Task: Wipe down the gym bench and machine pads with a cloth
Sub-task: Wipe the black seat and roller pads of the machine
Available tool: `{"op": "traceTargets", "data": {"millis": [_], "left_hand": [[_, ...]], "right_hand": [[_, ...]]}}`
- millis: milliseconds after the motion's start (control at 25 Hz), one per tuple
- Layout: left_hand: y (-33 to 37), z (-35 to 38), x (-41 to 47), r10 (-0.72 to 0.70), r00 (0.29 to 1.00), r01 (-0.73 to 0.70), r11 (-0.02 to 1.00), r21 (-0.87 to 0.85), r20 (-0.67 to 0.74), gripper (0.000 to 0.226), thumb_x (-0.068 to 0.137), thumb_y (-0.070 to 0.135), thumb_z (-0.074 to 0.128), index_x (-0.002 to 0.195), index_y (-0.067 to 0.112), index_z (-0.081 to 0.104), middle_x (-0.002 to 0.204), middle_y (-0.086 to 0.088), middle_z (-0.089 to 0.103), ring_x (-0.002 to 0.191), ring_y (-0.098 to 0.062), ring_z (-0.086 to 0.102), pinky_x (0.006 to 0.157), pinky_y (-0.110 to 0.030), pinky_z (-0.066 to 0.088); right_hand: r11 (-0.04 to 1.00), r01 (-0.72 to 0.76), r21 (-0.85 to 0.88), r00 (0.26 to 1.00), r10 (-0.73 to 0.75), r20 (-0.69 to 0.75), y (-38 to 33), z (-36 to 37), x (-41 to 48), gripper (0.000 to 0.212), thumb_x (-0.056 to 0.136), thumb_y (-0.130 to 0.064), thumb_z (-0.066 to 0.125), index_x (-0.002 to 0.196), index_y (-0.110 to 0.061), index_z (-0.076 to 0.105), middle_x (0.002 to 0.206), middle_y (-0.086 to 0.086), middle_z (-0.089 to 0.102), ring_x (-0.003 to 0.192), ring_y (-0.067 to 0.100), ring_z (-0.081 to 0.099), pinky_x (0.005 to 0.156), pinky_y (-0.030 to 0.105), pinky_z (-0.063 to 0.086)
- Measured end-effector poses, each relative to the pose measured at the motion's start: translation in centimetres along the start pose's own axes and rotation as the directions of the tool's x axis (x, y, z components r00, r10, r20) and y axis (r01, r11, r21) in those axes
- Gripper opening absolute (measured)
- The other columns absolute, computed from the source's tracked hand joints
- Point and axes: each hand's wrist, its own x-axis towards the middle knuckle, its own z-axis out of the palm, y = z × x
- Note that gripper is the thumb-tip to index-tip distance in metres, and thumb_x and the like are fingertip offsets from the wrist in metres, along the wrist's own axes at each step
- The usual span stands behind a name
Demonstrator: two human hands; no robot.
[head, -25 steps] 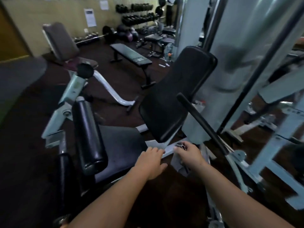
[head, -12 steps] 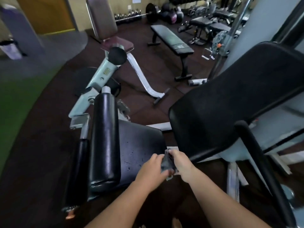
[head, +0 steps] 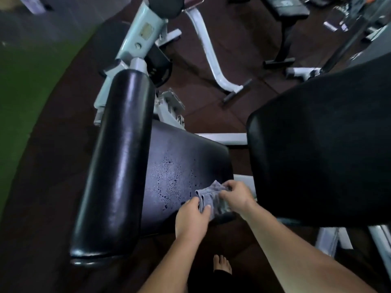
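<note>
A small grey cloth [head: 213,196] hangs between both hands over the near right corner of the black seat pad [head: 186,161], which is speckled with wet droplets. My left hand [head: 191,218] pinches the cloth's lower left edge between thumb and fingers. My right hand [head: 236,196] grips its upper right part. A long black roller pad [head: 118,163] lies along the seat's left side. The big black back pad [head: 321,149] rises to the right of my hands.
The machine's pale metal frame [head: 139,37] runs away beyond the roller. A white bench leg [head: 213,60] and a black flat bench [head: 283,7] stand on the dark rubber floor behind. Green flooring [head: 25,85] lies at left. A bare foot [head: 222,264] shows below.
The view has tipped down and closer to the seat pad. Both hands moved from the seat's right edge over its corner, and the cloth is now spread more openly between them.
</note>
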Motion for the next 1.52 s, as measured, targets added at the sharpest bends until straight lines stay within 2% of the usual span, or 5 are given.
{"op": "traceTargets", "data": {"millis": [240,600,960,1200,1520], "left_hand": [[-1.8,4.1,4.9,-0.107,0.994,0.105,0.993,-0.047,-0.039,0.042,0.093,0.036,0.066,0.065,0.017,0.041,0.075,-0.009,0.065,0.072,-0.029,0.057,0.066,-0.039,0.037],[-3.1,-0.3,1.8,0.226,0.973,-0.214,0.959,0.186,-0.044,0.046,0.089,0.051,0.044,0.124,0.03,0.064,0.118,0.011,0.059,0.115,-0.015,0.047,0.099,-0.033,0.047],[6.5,-10.4,1.5,0.48,0.877,-0.438,0.79,0.429,0.012,0.036,0.094,0.047,0.05,0.121,0.026,0.061,0.124,0.009,0.054,0.123,-0.016,0.043,0.097,-0.036,0.047],[7.1,-20.8,7.2,0.655,0.686,-0.614,0.29,0.734,0.316,0.063,0.096,0.063,0.03,0.124,0.023,0.07,0.125,0.002,0.067,0.129,-0.024,0.054,0.11,-0.045,0.042],[3.7,-30.7,10.0,0.591,0.35,-0.844,-0.138,0.519,0.727,0.058,0.104,0.066,0.029,0.142,0.035,0.061,0.155,0.007,0.052,0.155,-0.019,0.03,0.126,-0.049,0.018]], "right_hand": [[0.961,0.173,-0.216,0.976,-0.197,-0.095,0.2,3.6,8.5,0.048,0.091,-0.02,0.07,0.138,-0.021,0.06,0.131,0.005,0.065,0.118,0.026,0.063,0.101,0.029,0.047],[0.911,0.325,-0.253,0.919,-0.367,-0.143,3.9,10.1,8.2,0.084,0.096,-0.06,0.02,0.162,-0.008,0.024,0.173,0.008,0.009,0.159,0.024,0.004,0.121,0.019,-0.009],[0.924,0.212,-0.319,0.962,-0.254,-0.097,5.1,12.8,12.5,0.081,0.099,-0.054,-0.001,0.164,-0.008,0.014,0.173,0.013,0.006,0.16,0.026,-0.007,0.13,0.041,0.002],[0.945,0.228,-0.237,0.942,-0.275,-0.192,0.7,11.6,9.5,0.066,0.11,-0.04,0.027,0.164,-0.006,0.01,0.173,0.009,-0.002,0.159,0.022,-0.008,0.128,0.033,-0.005],[0.799,0.426,-0.424,0.858,-0.506,-0.092,-2.8,15.6,8.3,0.071,0.107,-0.053,0.01,0.164,-0.013,-0.008,0.171,0.006,-0.018,0.157,0.022,-0.021,0.129,0.039,-0.006]]}}
